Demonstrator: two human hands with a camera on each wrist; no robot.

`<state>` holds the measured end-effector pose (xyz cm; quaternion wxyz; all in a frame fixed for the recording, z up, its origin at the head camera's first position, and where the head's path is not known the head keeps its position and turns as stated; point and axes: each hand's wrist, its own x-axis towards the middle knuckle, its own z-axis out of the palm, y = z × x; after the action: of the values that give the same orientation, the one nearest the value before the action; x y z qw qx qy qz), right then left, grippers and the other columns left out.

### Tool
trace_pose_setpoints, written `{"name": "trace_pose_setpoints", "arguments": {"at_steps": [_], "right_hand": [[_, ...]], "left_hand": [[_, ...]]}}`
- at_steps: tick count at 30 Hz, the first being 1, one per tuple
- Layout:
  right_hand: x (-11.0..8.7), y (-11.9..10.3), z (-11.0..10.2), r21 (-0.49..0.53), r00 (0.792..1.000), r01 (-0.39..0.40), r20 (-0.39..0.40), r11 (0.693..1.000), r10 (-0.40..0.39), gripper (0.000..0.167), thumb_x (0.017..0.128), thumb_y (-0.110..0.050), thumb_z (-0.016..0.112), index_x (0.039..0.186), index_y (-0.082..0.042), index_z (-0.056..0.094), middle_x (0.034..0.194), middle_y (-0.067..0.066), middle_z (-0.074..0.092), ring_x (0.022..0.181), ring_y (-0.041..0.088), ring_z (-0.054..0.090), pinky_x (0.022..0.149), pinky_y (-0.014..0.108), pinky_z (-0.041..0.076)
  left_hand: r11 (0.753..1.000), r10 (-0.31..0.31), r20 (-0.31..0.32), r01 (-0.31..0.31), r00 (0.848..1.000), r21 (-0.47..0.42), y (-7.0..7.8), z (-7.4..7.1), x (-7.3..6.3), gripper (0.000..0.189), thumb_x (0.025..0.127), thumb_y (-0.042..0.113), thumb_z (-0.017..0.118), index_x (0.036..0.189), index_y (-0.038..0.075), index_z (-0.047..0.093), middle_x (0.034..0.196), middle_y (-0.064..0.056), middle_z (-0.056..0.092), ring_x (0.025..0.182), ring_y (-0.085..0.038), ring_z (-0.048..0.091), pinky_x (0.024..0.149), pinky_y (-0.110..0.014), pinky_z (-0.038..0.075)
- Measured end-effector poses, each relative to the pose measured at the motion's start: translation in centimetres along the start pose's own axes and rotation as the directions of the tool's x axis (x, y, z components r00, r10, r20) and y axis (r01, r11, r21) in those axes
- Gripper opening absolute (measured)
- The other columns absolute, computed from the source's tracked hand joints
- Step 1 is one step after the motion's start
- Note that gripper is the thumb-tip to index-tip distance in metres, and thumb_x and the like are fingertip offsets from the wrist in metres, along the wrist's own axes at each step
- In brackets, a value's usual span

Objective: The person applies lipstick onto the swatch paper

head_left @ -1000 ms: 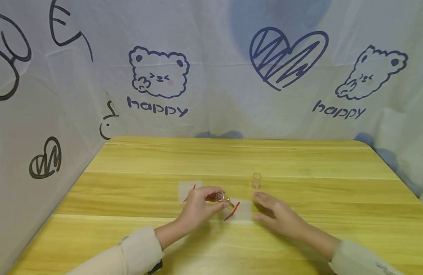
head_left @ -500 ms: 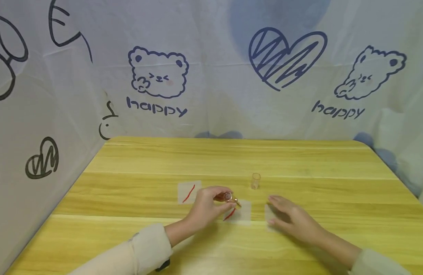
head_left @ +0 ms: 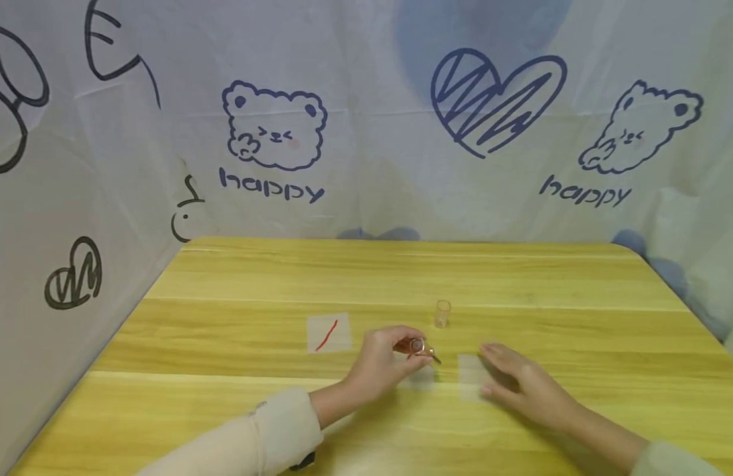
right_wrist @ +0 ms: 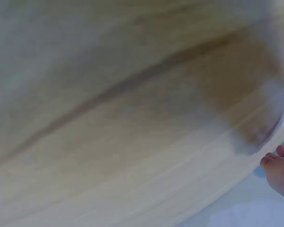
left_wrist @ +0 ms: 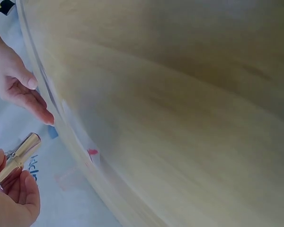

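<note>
My left hand (head_left: 381, 363) pinches a small shiny gold tube (left_wrist: 22, 153), lipstick-like, between thumb and fingers; its kind is not certain. In the head view the tube is held above a white paper square (head_left: 423, 379), and the hand hides most of that square and its red line. To the right, my right hand (head_left: 533, 387) has its fingers extended and apart, holding nothing. Its fingertips are by the right edge of another pale paper square (head_left: 470, 377); whether they touch it I cannot tell. Behind both hands a clear cylinder (head_left: 442, 314) stands upright.
Further left on the wooden table (head_left: 223, 317) lies a paper square (head_left: 319, 340) with a red slanted line. A pale cloth (head_left: 378, 132) with bear and heart drawings hangs behind the table, and more of it runs along the left side.
My left hand has moved right with the gold tube, uncovering the left paper square. My right hand has also shifted right, and the right paper square now shows.
</note>
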<state>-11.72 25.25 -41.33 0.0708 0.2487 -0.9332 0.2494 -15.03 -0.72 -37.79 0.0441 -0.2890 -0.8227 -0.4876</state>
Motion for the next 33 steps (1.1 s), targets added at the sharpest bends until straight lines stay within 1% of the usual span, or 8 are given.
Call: {"name": "trace_pose_setpoints", "arguments": {"at_steps": [4,8,12,15,20,26,33], "right_hand": [[-0.5,0.2,-0.2,0.006,0.999,-0.030,0.014,1.000,0.030,0.065,0.083,-0.033,0.067,0.132,0.004,0.047,0.133,0.026,0.049,0.121,0.046,0.045,0.093,0.054,0.041],[-1.0,0.5,-0.2,-0.003,0.999,-0.041,0.004,0.999,0.041,0.064,0.082,-0.032,0.069,0.131,0.003,0.048,0.132,0.025,0.050,0.122,0.046,0.045,0.094,0.055,0.040],[-1.3,0.8,-0.3,-0.014,0.999,-0.038,0.002,0.999,0.038,0.064,0.082,-0.031,0.069,0.130,0.005,0.048,0.132,0.026,0.050,0.121,0.046,0.046,0.093,0.055,0.041],[-1.4,0.9,-0.4,-0.014,0.999,-0.048,0.012,0.999,0.048,0.063,0.082,-0.031,0.069,0.129,0.006,0.049,0.131,0.028,0.049,0.120,0.047,0.046,0.092,0.056,0.041],[-1.6,1.0,-0.5,-0.020,0.997,-0.067,0.025,0.998,0.067,0.063,0.082,-0.031,0.069,0.128,0.007,0.050,0.131,0.028,0.049,0.121,0.049,0.044,0.093,0.058,0.040],[-1.7,0.9,-0.5,-0.019,0.997,-0.073,0.039,0.997,0.073,0.063,0.082,-0.031,0.069,0.127,0.008,0.050,0.132,0.028,0.048,0.122,0.051,0.040,0.093,0.060,0.038],[-1.7,1.2,-0.6,-0.019,0.993,-0.097,0.067,0.995,0.098,0.065,0.083,-0.033,0.067,0.129,0.008,0.048,0.135,0.029,0.045,0.125,0.053,0.035,0.095,0.063,0.036]], "left_hand": [[1.000,0.001,0.010,-0.001,1.000,-0.020,0.0,0.8,0.2,0.022,0.077,0.006,0.074,0.096,-0.004,0.067,0.085,-0.012,0.070,0.076,-0.017,0.067,0.067,-0.012,0.053],[0.998,0.011,0.018,-0.010,1.000,-0.063,0.1,1.7,0.2,0.020,0.077,0.003,0.073,0.095,-0.005,0.066,0.085,-0.013,0.070,0.076,-0.016,0.066,0.069,-0.015,0.055],[0.996,0.024,0.020,-0.022,1.000,-0.085,0.1,2.5,0.4,0.020,0.078,0.002,0.072,0.095,-0.006,0.066,0.085,-0.013,0.069,0.077,-0.016,0.067,0.071,-0.013,0.054],[0.996,0.028,0.027,-0.026,0.999,-0.082,0.3,3.0,0.6,0.021,0.079,0.004,0.072,0.096,-0.006,0.065,0.085,-0.012,0.069,0.078,-0.014,0.067,0.072,-0.010,0.052],[0.996,0.043,0.045,-0.039,0.998,-0.086,0.9,3.8,1.1,0.022,0.079,0.003,0.071,0.098,-0.006,0.064,0.087,-0.011,0.068,0.079,-0.013,0.066,0.075,-0.013,0.054],[0.996,0.069,0.071,-0.064,0.995,-0.067,1.5,4.6,1.4,0.026,0.079,0.005,0.072,0.101,-0.005,0.063,0.090,-0.010,0.069,0.080,-0.008,0.065,0.076,-0.009,0.051],[0.994,0.104,0.060,-0.103,0.993,-0.023,1.8,5.6,2.0,0.023,0.080,0.008,0.071,0.099,-0.002,0.065,0.089,-0.006,0.069,0.080,-0.003,0.064,0.075,-0.008,0.051]]}}
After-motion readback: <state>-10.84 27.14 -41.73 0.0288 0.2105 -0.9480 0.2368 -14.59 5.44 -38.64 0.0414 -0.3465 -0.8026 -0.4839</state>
